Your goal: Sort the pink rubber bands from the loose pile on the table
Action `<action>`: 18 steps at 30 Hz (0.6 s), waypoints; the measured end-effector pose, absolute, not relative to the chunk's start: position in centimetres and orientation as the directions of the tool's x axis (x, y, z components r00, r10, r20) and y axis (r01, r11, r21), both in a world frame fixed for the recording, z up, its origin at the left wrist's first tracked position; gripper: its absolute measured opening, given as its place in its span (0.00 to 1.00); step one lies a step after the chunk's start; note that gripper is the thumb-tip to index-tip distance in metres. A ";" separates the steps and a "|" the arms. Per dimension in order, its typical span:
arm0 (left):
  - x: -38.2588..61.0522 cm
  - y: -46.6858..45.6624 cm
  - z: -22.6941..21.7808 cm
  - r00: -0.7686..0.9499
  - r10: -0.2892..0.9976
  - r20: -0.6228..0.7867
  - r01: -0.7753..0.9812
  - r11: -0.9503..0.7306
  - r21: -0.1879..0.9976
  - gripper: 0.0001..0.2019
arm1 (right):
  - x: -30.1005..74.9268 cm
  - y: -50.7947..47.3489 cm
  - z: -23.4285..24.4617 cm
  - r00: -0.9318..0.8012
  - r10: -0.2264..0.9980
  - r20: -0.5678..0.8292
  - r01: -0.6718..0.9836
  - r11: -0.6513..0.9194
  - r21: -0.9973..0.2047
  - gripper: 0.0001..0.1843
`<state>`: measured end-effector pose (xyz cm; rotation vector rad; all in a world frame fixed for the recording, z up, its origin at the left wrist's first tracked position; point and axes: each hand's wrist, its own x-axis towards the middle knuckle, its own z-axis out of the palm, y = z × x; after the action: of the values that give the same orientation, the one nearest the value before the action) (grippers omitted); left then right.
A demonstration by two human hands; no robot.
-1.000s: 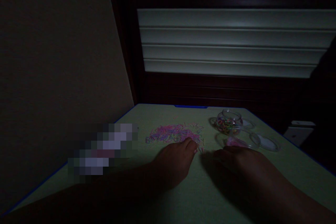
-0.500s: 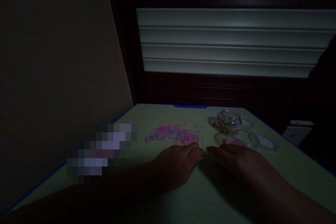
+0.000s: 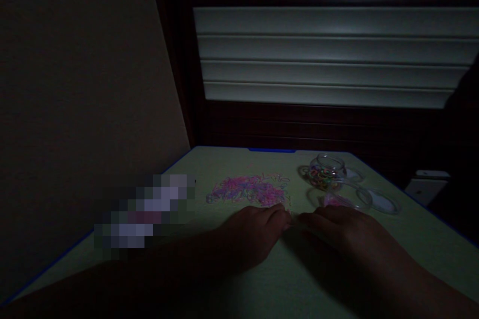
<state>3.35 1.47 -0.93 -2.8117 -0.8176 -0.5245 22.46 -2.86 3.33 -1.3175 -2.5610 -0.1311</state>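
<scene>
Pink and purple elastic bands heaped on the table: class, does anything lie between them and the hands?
Nothing visible does. The left hand and right hand meet at the near edge of the heap of small pink and purple elastic bands.

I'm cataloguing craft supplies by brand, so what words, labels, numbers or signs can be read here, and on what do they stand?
No text can be read.
On the pile of pink rubber bands: none.
On the clear jar of coloured bands: no label shows in the dim light.
On the second clear jar and the lid: no print shows.
The blurred patch on the green table: unreadable.
</scene>
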 end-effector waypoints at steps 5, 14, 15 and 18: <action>3.3 1.5 -1.0 0.790 0.484 0.376 0.542 -0.838 -0.060 0.07 | 22.7 -2.8 3.2 -0.566 0.762 0.315 0.797 0.603 -0.025 0.09; 3.4 1.5 -1.0 0.793 0.482 0.373 0.543 -0.836 -0.074 0.08 | 23.0 -2.6 3.0 -0.591 0.739 0.323 0.784 0.621 0.011 0.12; 3.4 1.6 -1.0 0.794 0.481 0.373 0.541 -0.838 -0.070 0.08 | 22.9 -2.6 3.0 -0.592 0.741 0.318 0.783 0.622 0.007 0.12; 3.4 1.6 -1.0 0.796 0.480 0.369 0.538 -0.841 -0.066 0.09 | 22.9 -2.6 3.0 -0.595 0.737 0.322 0.780 0.626 0.009 0.11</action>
<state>3.38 1.60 -0.99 -2.8166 -0.8041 -0.5112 22.85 -2.58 3.02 -1.2279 -2.5638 -0.2151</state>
